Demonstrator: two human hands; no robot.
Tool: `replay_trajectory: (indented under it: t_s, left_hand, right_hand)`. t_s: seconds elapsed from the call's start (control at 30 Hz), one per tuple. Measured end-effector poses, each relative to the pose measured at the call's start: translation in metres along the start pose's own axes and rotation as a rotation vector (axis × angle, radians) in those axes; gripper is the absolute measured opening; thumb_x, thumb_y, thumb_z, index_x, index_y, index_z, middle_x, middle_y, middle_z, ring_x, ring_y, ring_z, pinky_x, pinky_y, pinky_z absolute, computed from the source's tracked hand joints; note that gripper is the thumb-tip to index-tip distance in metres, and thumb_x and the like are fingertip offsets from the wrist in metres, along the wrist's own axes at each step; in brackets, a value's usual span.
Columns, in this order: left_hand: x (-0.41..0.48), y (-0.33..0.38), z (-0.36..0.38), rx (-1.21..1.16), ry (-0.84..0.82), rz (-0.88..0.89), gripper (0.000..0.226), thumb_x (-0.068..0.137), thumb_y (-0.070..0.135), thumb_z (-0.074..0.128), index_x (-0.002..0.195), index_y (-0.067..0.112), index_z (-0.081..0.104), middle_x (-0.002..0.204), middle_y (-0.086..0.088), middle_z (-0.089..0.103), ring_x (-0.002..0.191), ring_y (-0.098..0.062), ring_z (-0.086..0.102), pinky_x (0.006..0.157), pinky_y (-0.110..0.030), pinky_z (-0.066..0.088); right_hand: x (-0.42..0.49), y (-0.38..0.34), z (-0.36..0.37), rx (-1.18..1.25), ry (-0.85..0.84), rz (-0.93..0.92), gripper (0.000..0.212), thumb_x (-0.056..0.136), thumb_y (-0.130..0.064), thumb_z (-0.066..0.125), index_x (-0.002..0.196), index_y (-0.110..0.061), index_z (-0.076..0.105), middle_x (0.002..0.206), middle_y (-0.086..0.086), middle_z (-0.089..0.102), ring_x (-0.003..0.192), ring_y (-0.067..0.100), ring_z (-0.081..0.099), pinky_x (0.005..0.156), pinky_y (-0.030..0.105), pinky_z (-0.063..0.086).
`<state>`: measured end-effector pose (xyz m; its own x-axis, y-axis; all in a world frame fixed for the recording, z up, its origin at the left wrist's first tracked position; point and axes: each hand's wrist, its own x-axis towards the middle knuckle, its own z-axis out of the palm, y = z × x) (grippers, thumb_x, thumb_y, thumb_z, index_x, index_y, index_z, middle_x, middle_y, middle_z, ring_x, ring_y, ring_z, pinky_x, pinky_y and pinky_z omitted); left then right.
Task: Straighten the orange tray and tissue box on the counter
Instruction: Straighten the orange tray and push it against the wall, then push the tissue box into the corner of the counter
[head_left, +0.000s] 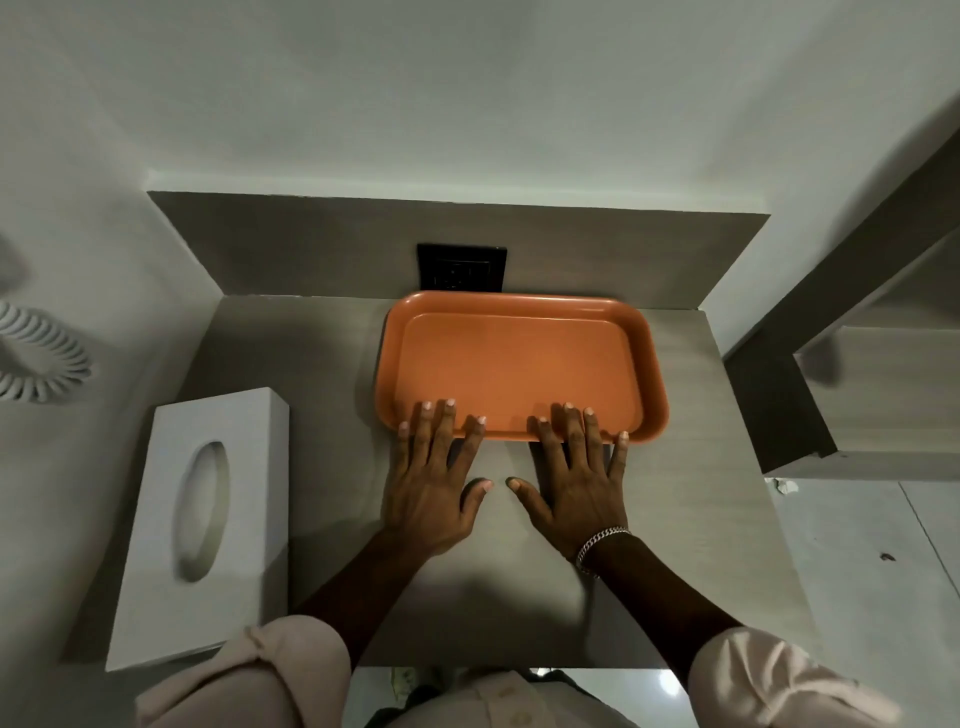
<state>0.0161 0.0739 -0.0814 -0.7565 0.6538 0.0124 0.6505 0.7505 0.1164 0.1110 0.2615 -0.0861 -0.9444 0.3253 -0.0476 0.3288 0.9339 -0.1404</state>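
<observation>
My left hand (431, 488) and right hand (576, 488) lie flat, fingers (447, 421) spread on the tray (519, 364) rim at twelve o'clock, its long axis crosswise; box (208, 519) at nine.

Dim, greyish light falls from above and behind, casting soft shadows on the counter (332, 519) beneath the arms and left of the orange tray (519, 364), while wide-angle distortion bends the slightly soft edges.
</observation>
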Motion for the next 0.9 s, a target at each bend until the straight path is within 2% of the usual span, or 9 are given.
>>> replay_trajectory:
  t_s: [0.1, 0.2, 0.33, 0.47, 0.63, 0.7, 0.8, 0.9]
  left_hand:
    - [-0.004, 0.001, -0.006, -0.035, 0.019, -0.016, 0.078, 0.091, 0.063, 0.029, 0.154, 0.023, 0.004, 0.164, -0.015, 0.004, 0.151, -0.038, -0.002, 0.120, -0.063, 0.014]
    - [-0.013, -0.008, -0.019, -0.114, 0.093, -0.090, 0.079, 0.091, 0.060, 0.033, 0.154, 0.022, 0.005, 0.164, -0.016, 0.005, 0.151, -0.037, 0.000, 0.121, -0.060, 0.010]
    - [-0.035, -0.031, -0.035, -0.148, 0.202, -0.257, 0.080, 0.090, 0.051, 0.046, 0.154, 0.015, 0.012, 0.163, -0.019, 0.010, 0.151, -0.040, 0.004, 0.120, -0.062, 0.015]
    - [-0.062, -0.056, -0.050, -0.111, 0.264, -0.456, 0.078, 0.090, 0.051, 0.042, 0.154, 0.020, 0.009, 0.163, -0.019, 0.009, 0.151, -0.039, 0.002, 0.120, -0.063, 0.012]
    - [-0.097, -0.082, -0.057, -0.054, 0.267, -0.689, 0.086, 0.085, 0.061, 0.042, 0.154, 0.025, 0.006, 0.164, -0.016, 0.006, 0.150, -0.041, 0.001, 0.116, -0.068, 0.007]
    - [-0.109, -0.090, -0.057, -0.047, 0.237, -0.804, 0.091, 0.080, 0.068, 0.040, 0.153, 0.027, 0.004, 0.164, -0.017, 0.007, 0.150, -0.044, 0.002, 0.113, -0.072, 0.005]
    - [-0.122, -0.101, -0.056, -0.073, 0.186, -0.966, 0.105, 0.072, 0.077, 0.042, 0.153, 0.022, 0.005, 0.162, -0.023, 0.006, 0.147, -0.049, 0.004, 0.110, -0.076, 0.003]
    - [-0.124, -0.107, -0.058, -0.090, 0.145, -1.065, 0.116, 0.064, 0.080, 0.051, 0.151, 0.018, 0.009, 0.157, -0.029, 0.015, 0.142, -0.051, 0.018, 0.109, -0.074, 0.016]
  right_hand:
    - [-0.001, -0.004, -0.004, 0.049, 0.029, -0.023, 0.085, 0.091, -0.075, 0.031, 0.160, -0.032, 0.006, 0.170, 0.010, 0.006, 0.156, 0.035, 0.002, 0.120, 0.065, 0.001]
    - [-0.006, -0.022, -0.011, 0.122, 0.065, -0.139, 0.084, 0.091, -0.076, 0.026, 0.159, -0.035, -0.005, 0.169, 0.006, 0.002, 0.156, 0.032, 0.001, 0.120, 0.060, -0.005]
    - [-0.016, -0.060, -0.011, 0.147, 0.027, -0.355, 0.080, 0.094, -0.072, 0.025, 0.159, -0.031, 0.005, 0.169, 0.010, 0.002, 0.156, 0.033, 0.000, 0.123, 0.059, 0.000]
    - [-0.009, -0.102, -0.007, 0.106, -0.057, -0.589, 0.081, 0.093, -0.071, 0.031, 0.160, -0.027, 0.015, 0.166, 0.009, -0.007, 0.155, 0.033, -0.005, 0.123, 0.058, 0.000]
    - [0.005, -0.145, -0.003, 0.078, -0.103, -0.802, 0.084, 0.091, -0.068, 0.032, 0.157, -0.017, 0.028, 0.165, 0.016, 0.005, 0.153, 0.041, 0.008, 0.120, 0.062, 0.009]
    - [0.012, -0.158, 0.001, 0.050, -0.156, -0.846, 0.087, 0.089, -0.072, 0.033, 0.158, -0.019, 0.023, 0.167, 0.018, 0.004, 0.154, 0.041, 0.003, 0.121, 0.063, 0.007]
    - [0.023, -0.174, 0.010, -0.019, -0.240, -0.903, 0.093, 0.086, -0.078, 0.034, 0.160, -0.027, 0.011, 0.169, 0.014, -0.007, 0.155, 0.035, -0.012, 0.121, 0.065, -0.001]
    - [0.026, -0.179, 0.019, -0.099, -0.294, -0.945, 0.098, 0.084, -0.081, 0.037, 0.160, -0.030, 0.002, 0.168, 0.012, -0.011, 0.155, 0.034, -0.013, 0.119, 0.067, -0.004]
